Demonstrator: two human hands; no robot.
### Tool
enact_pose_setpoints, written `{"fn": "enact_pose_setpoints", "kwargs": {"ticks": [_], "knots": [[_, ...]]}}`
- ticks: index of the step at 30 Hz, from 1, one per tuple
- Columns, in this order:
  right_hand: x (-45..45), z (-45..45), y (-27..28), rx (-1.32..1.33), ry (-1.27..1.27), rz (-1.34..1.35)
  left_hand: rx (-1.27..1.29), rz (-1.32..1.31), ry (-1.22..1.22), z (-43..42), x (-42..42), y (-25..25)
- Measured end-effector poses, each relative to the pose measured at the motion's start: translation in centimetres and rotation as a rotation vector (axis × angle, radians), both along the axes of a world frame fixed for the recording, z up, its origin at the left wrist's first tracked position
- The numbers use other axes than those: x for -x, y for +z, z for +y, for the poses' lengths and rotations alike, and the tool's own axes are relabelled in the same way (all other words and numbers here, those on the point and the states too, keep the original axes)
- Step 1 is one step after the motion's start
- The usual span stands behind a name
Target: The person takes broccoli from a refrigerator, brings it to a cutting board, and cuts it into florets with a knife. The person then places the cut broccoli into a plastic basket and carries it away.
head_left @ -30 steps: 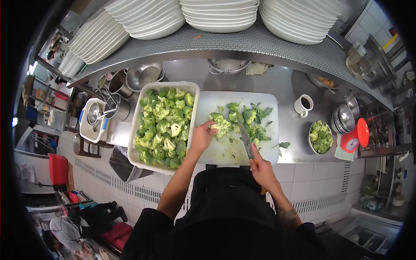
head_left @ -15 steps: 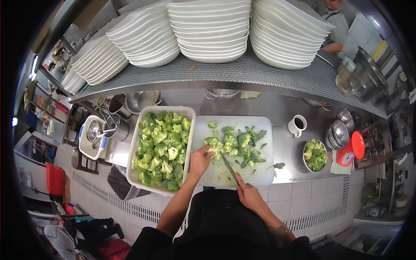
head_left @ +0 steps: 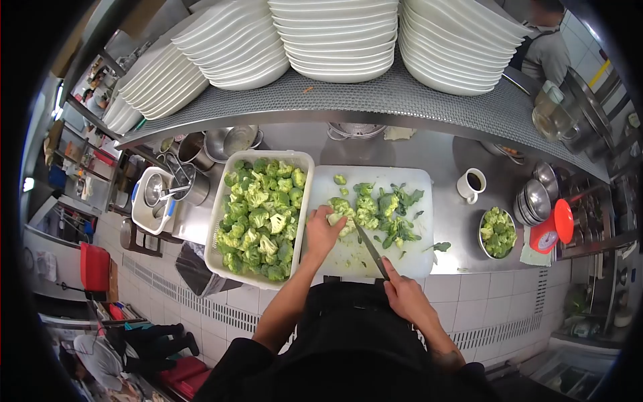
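A white cutting board (head_left: 335, 258) lies on the steel counter, with broccoli pieces (head_left: 366, 206) and loose leaves (head_left: 402, 201) on it. At its left part, my left hand (head_left: 323, 233) is closed on a broccoli piece (head_left: 343, 216). My right hand (head_left: 405, 297) grips a knife (head_left: 372, 250) by its handle, the blade pointing up and left with its tip beside that piece. Left of the board stands a cream basket (head_left: 309, 175) heaped with broccoli florets (head_left: 258, 221). A bowl of florets (head_left: 497, 233) sits to the right.
Stacked white plates (head_left: 338, 40) fill the shelf (head_left: 301, 107) above the counter. A coffee mug (head_left: 471, 184), metal bowls (head_left: 534, 199) and a red scale (head_left: 552, 228) are on the right. Ladles in a tub (head_left: 151, 218) stand left. One person (head_left: 546, 53) is behind the shelf, another (head_left: 100, 355) lower left.
The knife has moved left from the leaves to the held broccoli piece. My left hand has turned further over that piece. A person has come into view behind the shelf.
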State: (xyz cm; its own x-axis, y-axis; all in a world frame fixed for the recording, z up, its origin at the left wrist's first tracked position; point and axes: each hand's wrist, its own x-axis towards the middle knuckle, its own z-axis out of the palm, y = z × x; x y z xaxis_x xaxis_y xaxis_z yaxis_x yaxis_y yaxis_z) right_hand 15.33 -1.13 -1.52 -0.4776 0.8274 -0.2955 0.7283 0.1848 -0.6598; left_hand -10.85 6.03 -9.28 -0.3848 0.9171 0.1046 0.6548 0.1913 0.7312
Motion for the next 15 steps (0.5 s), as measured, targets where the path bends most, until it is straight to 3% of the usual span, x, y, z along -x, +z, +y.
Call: {"fn": "enact_pose_setpoints", "kwargs": {"ticks": [2, 4, 7, 10, 13, 15], "knots": [[-0.4, 0.0, -0.1, -0.003, -0.022, 0.024, 0.067, -0.055, -0.012, 0.2, 0.8, 0.6], [-0.7, 0.1, -0.7, -0.107, -0.015, 0.078, -0.037, 0.035, -0.235, 0.2, 1.6, 0.5], [-0.3, 0.1, -0.5, -0.147, 0.004, 0.070, -0.115, -0.012, -0.334, 0.0, 2.4, -0.1], [0.6, 0.2, 0.7, -0.178, -0.065, 0.071, 0.022, -0.084, -0.325, 0.0, 2.4, 0.9], [1.3, 0.3, 0.3, -0.273, -0.084, 0.175, -0.017, -0.082, -0.332, 0.0, 2.6, 0.2], [1.6, 0.7, -3.6, -0.227, -0.050, 0.076, -0.046, -0.047, -0.328, 0.0, 2.7, -0.8]]}}
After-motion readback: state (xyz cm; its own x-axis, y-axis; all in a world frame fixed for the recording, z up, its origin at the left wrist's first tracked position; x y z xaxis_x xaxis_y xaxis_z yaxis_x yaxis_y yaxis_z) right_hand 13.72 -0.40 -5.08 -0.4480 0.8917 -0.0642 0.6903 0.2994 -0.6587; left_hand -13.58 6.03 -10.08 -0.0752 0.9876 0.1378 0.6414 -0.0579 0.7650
